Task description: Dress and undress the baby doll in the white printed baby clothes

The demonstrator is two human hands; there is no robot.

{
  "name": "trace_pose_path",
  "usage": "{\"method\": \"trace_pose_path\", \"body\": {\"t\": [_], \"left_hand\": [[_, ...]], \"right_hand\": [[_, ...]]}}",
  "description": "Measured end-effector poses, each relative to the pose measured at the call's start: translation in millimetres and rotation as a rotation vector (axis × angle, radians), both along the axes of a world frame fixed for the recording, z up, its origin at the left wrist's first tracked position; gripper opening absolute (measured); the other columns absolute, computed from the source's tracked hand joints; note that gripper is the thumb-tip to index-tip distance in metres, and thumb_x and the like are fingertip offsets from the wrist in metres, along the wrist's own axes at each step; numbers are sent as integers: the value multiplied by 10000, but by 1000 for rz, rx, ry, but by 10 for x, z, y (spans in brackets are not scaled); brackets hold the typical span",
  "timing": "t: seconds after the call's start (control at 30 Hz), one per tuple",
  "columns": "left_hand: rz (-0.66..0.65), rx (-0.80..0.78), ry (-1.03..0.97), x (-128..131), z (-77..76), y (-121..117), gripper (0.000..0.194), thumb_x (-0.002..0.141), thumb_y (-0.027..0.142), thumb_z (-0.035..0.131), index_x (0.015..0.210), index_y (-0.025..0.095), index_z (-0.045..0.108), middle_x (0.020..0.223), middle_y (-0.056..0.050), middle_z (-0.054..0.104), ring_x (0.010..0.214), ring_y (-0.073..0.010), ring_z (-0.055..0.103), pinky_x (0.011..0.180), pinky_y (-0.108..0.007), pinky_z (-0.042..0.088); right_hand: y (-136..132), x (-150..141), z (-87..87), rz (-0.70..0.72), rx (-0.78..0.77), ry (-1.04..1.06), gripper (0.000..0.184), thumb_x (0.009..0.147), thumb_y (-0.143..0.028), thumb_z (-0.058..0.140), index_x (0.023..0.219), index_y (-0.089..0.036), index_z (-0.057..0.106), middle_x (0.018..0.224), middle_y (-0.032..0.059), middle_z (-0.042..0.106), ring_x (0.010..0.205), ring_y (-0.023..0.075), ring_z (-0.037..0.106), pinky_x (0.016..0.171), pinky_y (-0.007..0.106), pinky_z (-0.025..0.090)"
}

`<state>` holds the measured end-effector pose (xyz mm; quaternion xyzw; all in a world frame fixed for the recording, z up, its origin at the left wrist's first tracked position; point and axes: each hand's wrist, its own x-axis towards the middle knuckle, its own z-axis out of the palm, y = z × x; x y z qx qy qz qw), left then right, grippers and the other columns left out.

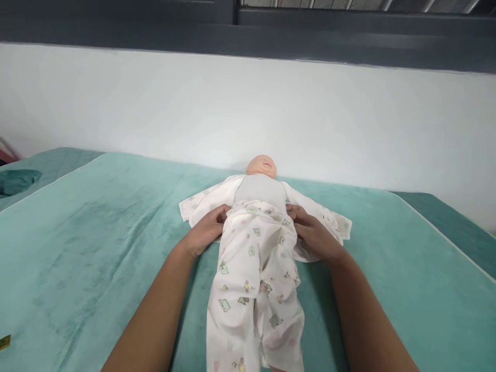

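Observation:
A baby doll (262, 166) lies on its back on a teal blanket (96, 243), head toward the wall. Its grey torso (259, 190) is bare between the two sides of an open white printed jacket (201, 204). White trousers (253, 279) with small animal prints cover its legs. My left hand (207, 230) grips the trousers' waistband at the doll's left side as I see it, fingers curled. My right hand (312, 232) grips the waistband on the other side, fingers curled too.
The blanket covers a wide flat surface that ends at a white wall (248, 113) just behind the doll. A dark teal cloth (17, 181) lies at the far left. A small yellow tag (4, 342) sits at the left edge.

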<state>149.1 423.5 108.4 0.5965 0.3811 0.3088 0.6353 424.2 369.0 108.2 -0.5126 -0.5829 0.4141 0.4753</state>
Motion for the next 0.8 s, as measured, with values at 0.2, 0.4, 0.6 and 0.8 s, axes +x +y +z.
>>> {"method": "trace_pose_path", "body": {"t": [0.2, 0.4, 0.6, 0.8], "left_hand": [[130, 98, 15, 89, -3, -24, 141, 700, 247, 623, 764, 198, 507, 677, 56, 475, 607, -97, 406, 524, -196, 312], [254, 225, 54, 166, -67, -7, 183, 685, 262, 642, 765, 203, 487, 734, 37, 532, 695, -125, 472, 593, -216, 369], [279, 211, 82, 152, -107, 19, 208, 717, 316, 640, 852, 214, 519, 750, 33, 518, 719, -140, 479, 618, -231, 386], [342, 169, 24, 266, -47, -71, 222, 721, 326, 647, 771, 216, 461, 733, 37, 494, 714, -137, 457, 608, -227, 389]], "right_hand": [[73, -107, -125, -306, 71, 29, 263, 729, -373, 684, 631, -214, 499, 993, 63, 674, 1058, 260, 576, 853, 369, 455], [77, -224, -90, -445, -180, 197, 214, 697, -378, 692, 762, -227, 555, 673, 22, 639, 621, 200, 577, 496, 292, 408], [55, -257, -62, -175, -160, 288, 248, 736, -425, 678, 852, -206, 677, 779, 62, 717, 757, 252, 647, 617, 347, 493], [92, -243, -134, -210, -83, 294, 264, 696, -345, 708, 912, -194, 722, 787, 39, 729, 802, 247, 654, 678, 344, 502]]}}
